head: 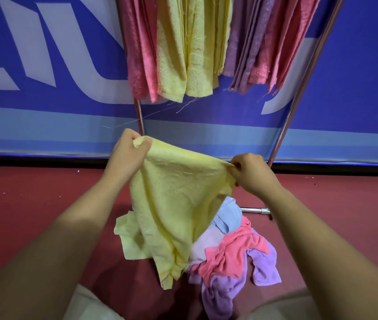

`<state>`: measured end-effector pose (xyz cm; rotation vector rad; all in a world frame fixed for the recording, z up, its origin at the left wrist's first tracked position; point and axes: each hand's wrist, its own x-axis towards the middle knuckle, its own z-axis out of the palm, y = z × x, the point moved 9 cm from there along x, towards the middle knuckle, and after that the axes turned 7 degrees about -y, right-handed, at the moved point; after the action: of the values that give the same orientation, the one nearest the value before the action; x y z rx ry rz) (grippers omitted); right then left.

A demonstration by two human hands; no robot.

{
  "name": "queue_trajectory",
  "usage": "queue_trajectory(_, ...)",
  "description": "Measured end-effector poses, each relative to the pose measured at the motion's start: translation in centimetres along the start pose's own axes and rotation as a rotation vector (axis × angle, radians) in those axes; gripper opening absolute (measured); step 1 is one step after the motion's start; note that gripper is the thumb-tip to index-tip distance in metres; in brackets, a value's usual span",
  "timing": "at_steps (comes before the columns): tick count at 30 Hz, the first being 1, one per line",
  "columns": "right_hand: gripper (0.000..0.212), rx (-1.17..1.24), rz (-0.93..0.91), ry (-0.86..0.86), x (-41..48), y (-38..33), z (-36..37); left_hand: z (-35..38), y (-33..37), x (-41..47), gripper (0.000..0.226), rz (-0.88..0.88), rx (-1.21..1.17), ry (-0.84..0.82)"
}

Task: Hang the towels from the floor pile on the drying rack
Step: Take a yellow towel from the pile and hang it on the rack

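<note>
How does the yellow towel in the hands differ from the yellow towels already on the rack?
The held yellow towel is gripped at two corners by the left hand and right hand, low, creased; the hung yellow towels drape straight, several together, on the drying rack. Same pale yellow.

Yellow towel (174,204), pink-lilac-blue floor pile (234,250), red floor (33,199), blue-white banner (44,65)

Both hands, left (126,155) and right (251,173), extended forward, fingers pinched closed.

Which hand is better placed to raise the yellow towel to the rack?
Probably left: the left hand holds its corner of the yellow towel higher, nearer the hanging towels, than the right hand.
</note>
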<state>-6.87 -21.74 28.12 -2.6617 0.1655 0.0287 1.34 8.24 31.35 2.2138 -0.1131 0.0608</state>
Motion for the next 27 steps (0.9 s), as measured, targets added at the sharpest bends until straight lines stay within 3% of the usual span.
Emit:
queue_trajectory(4, 0.018, 0.247, 0.070, 0.089, -0.3, 0.7, -1.4, -0.2, 0.5, 0.0, 0.017, 0.092, 0.117, -0.025)
queue_trajectory(9, 0.014, 0.692, 0.084, 0.017, -1.2, -0.1, -1.0, 1.4, 0.8, -0.6, 0.016, 0.179, 0.266, -0.167)
queue_trajectory(11, 0.026, 0.868, 0.033, -0.026, -1.6, -1.1, -0.9, 1.8, 0.7, -0.6, 0.018, 0.172, 0.243, -0.196)
queue_trajectory(15, 0.027, 1.089, -0.059, -0.189, -1.8, -3.3, -0.3, 3.2, 1.3, -0.9, 0.011, 0.148, 0.054, -0.337)
queue_trajectory(18, 0.030, 1.118, -0.124, -0.316, -2.3, -4.7, 0.5, 4.0, 2.6, -1.5, 0.005, 0.164, -0.140, -0.444)
queue_trajectory(20, 0.025, 1.004, -0.151, -0.299, -2.4, -4.8, 0.7, 4.3, 3.4, -1.8, 0.006, 0.194, -0.208, -0.485)
queue_trajectory(23, 0.005, 0.735, -0.137, -0.222, -2.5, -4.7, 0.6, 4.9, 4.6, -2.6, 0.015, 0.303, -0.094, -0.488)
queue_trajectory(27, 0.021, 0.735, -0.135, -0.201, -3.0, -6.2, 0.8, 6.5, 5.3, -3.9, 0.007, 0.312, -0.130, -0.572)
